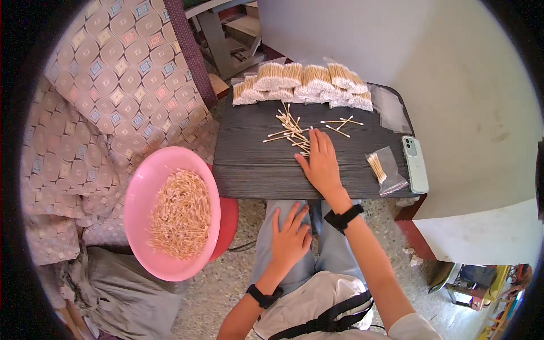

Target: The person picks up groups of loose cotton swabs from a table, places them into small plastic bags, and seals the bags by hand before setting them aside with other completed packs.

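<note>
- so the step in hand looks like sorting loose cotton swabs [292,129] by hand; they're heaped mid-table, just in front of and beside the right hand [323,164]
- that right hand lies flat over the near edge of the heap, fingers side by side, thumb out to the side; can't tell if anything's pinned underneath
- left hand [290,238] is over the lap, fingers spread, nothing in it
- next move, I reckon, calls for curling those right fingers and gathering a few swabs without scattering the rest
- counts: three swabs sit apart, right of the heap; the heap itself overlaps too much to count
- one small clear bag [390,171] with a few swabs inside, next to one pale green phone [415,164]
- filled bags [317,79] stacked at the back, overlapping, so no honest number; flat empty bags [391,107] beside them, same problem
- one pink bowl [136,209], tons of swabs, uncountable
</note>
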`<control>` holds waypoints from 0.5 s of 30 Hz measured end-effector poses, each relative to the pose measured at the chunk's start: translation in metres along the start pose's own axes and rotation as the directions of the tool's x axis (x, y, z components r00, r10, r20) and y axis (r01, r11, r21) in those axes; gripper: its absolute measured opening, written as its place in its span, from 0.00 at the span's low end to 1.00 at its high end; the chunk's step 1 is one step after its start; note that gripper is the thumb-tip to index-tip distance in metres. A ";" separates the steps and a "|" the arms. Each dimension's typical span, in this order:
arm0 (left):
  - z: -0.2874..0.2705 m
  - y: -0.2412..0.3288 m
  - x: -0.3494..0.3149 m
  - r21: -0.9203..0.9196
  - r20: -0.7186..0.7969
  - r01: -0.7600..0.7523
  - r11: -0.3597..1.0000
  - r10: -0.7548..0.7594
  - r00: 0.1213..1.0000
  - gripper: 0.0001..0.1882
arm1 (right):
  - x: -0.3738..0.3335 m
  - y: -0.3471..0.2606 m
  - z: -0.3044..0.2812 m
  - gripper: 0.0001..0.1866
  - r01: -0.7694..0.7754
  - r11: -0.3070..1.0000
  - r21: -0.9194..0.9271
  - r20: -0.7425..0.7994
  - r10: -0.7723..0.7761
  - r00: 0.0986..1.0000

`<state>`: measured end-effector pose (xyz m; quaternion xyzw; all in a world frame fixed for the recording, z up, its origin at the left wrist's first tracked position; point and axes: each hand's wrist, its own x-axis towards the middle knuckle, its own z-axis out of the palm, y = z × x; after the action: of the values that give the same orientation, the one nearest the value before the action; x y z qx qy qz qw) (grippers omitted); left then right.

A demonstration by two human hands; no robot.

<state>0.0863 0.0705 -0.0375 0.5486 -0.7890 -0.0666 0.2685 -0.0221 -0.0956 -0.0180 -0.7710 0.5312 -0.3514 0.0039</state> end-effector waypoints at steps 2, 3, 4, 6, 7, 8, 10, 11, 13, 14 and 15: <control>-0.001 0.000 0.000 -0.002 0.015 0.006 1.000 -0.006 1.000 0.03 | 0.007 -0.001 0.004 0.34 0.006 1.000 0.001 -0.018 -0.006 1.000; -0.001 0.001 0.001 0.002 0.019 0.005 1.000 -0.005 1.000 0.03 | 0.011 0.000 0.006 0.31 0.010 1.000 0.008 -0.019 -0.010 1.000; -0.002 0.002 0.002 -0.003 0.006 0.002 1.000 -0.002 1.000 0.03 | 0.013 0.000 0.008 0.29 0.014 1.000 0.015 -0.019 -0.014 1.000; -0.002 0.003 0.003 -0.007 -0.007 0.000 1.000 0.000 1.000 0.03 | 0.013 0.004 0.007 0.25 0.014 0.999 0.033 -0.049 -0.012 0.999; -0.001 0.003 0.003 -0.010 -0.013 -0.001 1.000 0.000 1.000 0.03 | 0.012 0.007 0.007 0.22 0.015 0.999 0.047 -0.078 -0.011 0.997; 0.000 0.002 0.002 -0.011 -0.021 0.002 1.000 -0.002 1.000 0.03 | 0.012 0.007 0.005 0.22 0.016 0.999 0.051 -0.077 -0.012 0.997; 0.000 0.001 0.001 -0.007 -0.021 0.007 1.000 -0.007 1.000 0.03 | 0.011 0.008 0.002 0.15 -0.005 0.996 0.092 -0.083 0.013 0.996; 0.000 0.001 0.001 -0.008 -0.020 0.005 1.000 -0.005 1.000 0.03 | 0.011 0.011 0.000 0.15 -0.007 0.996 0.092 -0.083 0.015 0.996; 0.000 0.001 0.000 -0.009 -0.010 0.006 1.000 -0.006 1.000 0.03 | 0.011 0.017 -0.004 0.09 0.003 0.990 0.139 -0.049 0.004 0.999; 0.000 0.001 0.001 -0.011 -0.001 0.007 1.000 -0.007 1.000 0.03 | 0.011 0.020 -0.006 0.09 0.000 0.990 0.138 -0.049 0.007 0.999; 0.000 0.002 0.001 -0.011 0.002 0.005 1.000 -0.005 1.000 0.03 | 0.010 0.022 -0.007 0.08 0.028 0.994 0.106 -0.044 -0.023 0.999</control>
<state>0.0847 0.0701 -0.0364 0.5489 -0.7875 -0.0721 0.2707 -0.0421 -0.1109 -0.0161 -0.7685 0.5018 -0.3958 0.0291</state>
